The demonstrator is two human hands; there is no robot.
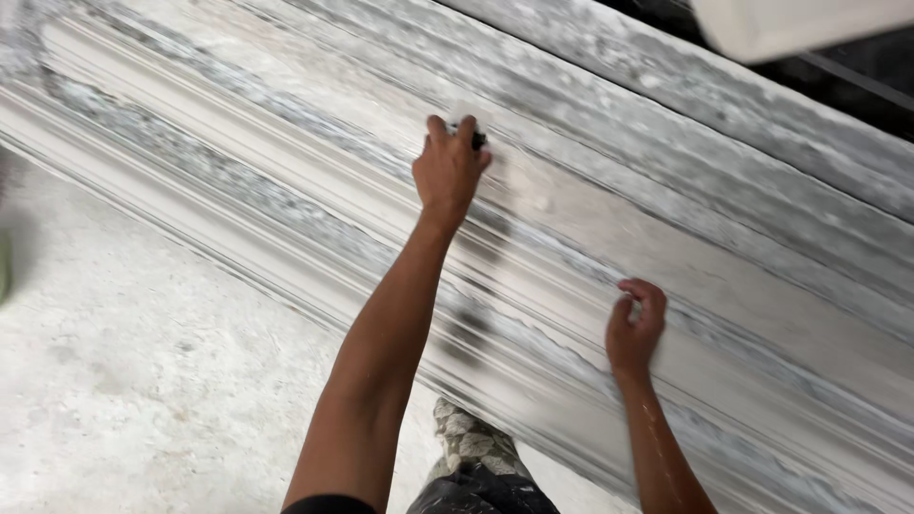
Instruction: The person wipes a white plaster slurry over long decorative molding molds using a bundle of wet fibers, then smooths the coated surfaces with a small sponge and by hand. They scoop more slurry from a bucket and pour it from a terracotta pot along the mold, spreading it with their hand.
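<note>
Reaching far out across a long plaster moulding (666, 238), the left hand (449, 171) presses a small dark-edged pad or block (473, 131) against one of the upper ridges; the fingers are curled closed over it, and only a sliver of the tool shows past the fingertips, so its exact kind cannot be told. The right hand (636, 324) rests lower on the same moulding, fingers bent into a loose curl with the tips touching the surface and nothing visible inside it. The moulding runs diagonally through the view, ribbed with parallel grooves, streaked grey and white with dust. Below it lies a pale, dusty floor (143, 362), and a spattered shoe (471, 443) stands just beside the lower edge of the piece. A white block-like object (790, 24) sits at the top right corner, blurred.

The left arm is stretched nearly straight, so I judge that pressure on the tool is hard to keep even; a slip could let it skid across a neighbouring ridge and chip or flatten the fine profile. The right hand carries some body weight on a thin-looking edge, which could crack if leaned on harder. Dust on the floor may also make the footing slick.
</note>
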